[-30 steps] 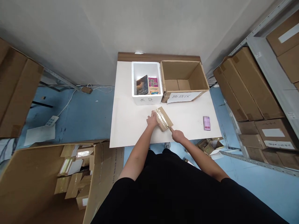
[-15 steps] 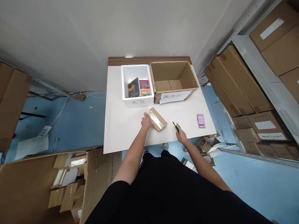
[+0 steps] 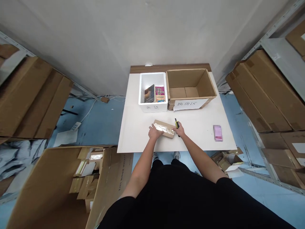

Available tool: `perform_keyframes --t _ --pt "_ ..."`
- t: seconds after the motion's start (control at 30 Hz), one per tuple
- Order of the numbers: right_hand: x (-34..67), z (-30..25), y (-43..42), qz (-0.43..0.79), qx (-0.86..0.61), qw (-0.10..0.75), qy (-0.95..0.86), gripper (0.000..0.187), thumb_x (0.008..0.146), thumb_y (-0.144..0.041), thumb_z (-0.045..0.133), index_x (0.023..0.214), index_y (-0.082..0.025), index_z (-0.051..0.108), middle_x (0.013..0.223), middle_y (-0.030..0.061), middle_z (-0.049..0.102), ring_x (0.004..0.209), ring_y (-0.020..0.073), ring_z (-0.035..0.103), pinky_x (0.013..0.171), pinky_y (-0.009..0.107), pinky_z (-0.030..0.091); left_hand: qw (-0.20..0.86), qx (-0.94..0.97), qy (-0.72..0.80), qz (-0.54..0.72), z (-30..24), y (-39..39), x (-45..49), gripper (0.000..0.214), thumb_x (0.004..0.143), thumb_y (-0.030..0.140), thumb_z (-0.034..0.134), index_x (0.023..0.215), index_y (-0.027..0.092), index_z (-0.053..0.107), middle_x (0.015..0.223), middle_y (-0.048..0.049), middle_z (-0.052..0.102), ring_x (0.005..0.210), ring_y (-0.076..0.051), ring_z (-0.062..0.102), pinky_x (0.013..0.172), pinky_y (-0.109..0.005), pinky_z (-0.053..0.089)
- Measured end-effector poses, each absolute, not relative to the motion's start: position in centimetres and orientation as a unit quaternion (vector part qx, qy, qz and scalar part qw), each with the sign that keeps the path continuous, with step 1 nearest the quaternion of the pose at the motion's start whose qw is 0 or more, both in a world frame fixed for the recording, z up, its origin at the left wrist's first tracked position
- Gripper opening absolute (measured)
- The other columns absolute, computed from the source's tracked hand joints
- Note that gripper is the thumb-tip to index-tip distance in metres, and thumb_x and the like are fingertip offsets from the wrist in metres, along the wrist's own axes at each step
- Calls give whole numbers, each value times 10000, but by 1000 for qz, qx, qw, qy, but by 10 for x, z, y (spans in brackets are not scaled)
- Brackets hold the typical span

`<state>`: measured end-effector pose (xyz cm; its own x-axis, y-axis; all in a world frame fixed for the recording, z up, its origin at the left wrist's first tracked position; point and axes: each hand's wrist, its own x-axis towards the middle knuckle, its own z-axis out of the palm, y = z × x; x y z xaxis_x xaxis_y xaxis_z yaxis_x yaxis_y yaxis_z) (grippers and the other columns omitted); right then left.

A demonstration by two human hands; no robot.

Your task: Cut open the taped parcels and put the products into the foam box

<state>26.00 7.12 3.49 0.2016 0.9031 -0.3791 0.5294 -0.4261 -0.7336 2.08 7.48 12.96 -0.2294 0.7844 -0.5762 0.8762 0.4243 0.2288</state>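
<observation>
A flat, tape-covered cardboard box (image 3: 164, 128) lies near the front of the white table (image 3: 133, 136). My left hand (image 3: 154, 131) grips its left end. At the right end, my right hand (image 3: 179, 129) touches the box while its fingers wrap round a yellow-and-black utility knife (image 3: 176, 123), tip pointing away from me. Behind the box stands a white foam box (image 3: 152, 108) with two books inside, a dark-covered book (image 3: 149, 94) and a pink-and-yellow book (image 3: 160, 93). An open cardboard box (image 3: 190, 83) with a handwritten paper label stands beside it.
A blurred pink item (image 3: 217, 133) lies at the table's right. On the floor at left stands a large carton (image 3: 59, 152) holding several cardboard pieces. Shelves with brown cartons (image 3: 269, 89) flank both sides. Opened boxes (image 3: 226, 160) lie on the floor at right.
My right hand has come left with the knife to the box's right end. The small box has turned to lie more crosswise. The camera view has shifted left.
</observation>
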Motion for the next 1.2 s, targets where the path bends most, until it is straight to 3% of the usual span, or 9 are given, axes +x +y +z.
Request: perform_keyframes --t 0.17,0.27,0.4,0.6,0.7,0.83,0.93,1.2 --pt "244 42 113 421 -721 175 -522 1050 720 -422 881 1623 -227 380 1402 135 677 1183 298 678 1039 411 522 303 521 794 -79 132 53 0 1075 827 661 723 1661 215 211 1569 -224 425 1335 -366 591 1026 -429 537" --pt "242 48 116 419 -715 153 -538 1045 740 -440 879 1627 -226 371 1410 137 674 1214 313 669 1037 405 517 242 581 771 -94 132 53 9 1051 825 660 730 1658 226 259 1651 -231 354 1515 -427 376 1151 -521 435" --pt "240 61 107 410 -723 139 -539 994 785 -463 863 1619 -232 375 1386 135 685 1221 312 667 1011 382 521 263 725 630 -93 130 70 33 1025 813 685 736 1662 347 272 1777 -111 167 1626 -412 108 1275 -578 223" --pt "230 77 99 406 -743 166 -506 888 821 -428 837 1584 -242 423 1229 123 735 1105 305 702 945 372 546 291 722 610 -146 125 91 47 1010 827 709 704 1671 424 229 1794 -40 124 1644 -376 59 1287 -610 175" --pt "236 77 81 461 -741 230 -430 714 955 -440 656 1590 -240 398 1082 71 745 852 226 724 810 328 587 284 713 620 -167 122 91 48 991 855 693 676 1681 435 194 1797 -14 95 1647 -359 42 1290 -617 178" --pt "249 72 43 558 -697 294 -340 557 1052 -367 428 1589 -241 355 758 -53 656 539 131 629 609 241 570 276 702 630 -185 116 88 49 989 873 694 652 1693 419 173 1800 -5 51 1647 -371 14 1298 -616 169" --pt "252 73 20 603 -668 299 -317 538 1060 -333 451 1581 -231 364 668 -83 611 484 117 625 553 208 548 269 704 630 -187 113 87 48 992 874 704 652 1694 431 165 1800 9 29 1647 -369 1 1301 -605 169" --pt "241 82 5 646 -635 298 -301 610 1082 -343 519 1655 -279 319 674 -66 634 464 113 636 510 200 537 257 707 631 -186 116 89 48 962 890 698 637 1691 441 171 1800 23 41 1649 -354 17 1300 -582 198"
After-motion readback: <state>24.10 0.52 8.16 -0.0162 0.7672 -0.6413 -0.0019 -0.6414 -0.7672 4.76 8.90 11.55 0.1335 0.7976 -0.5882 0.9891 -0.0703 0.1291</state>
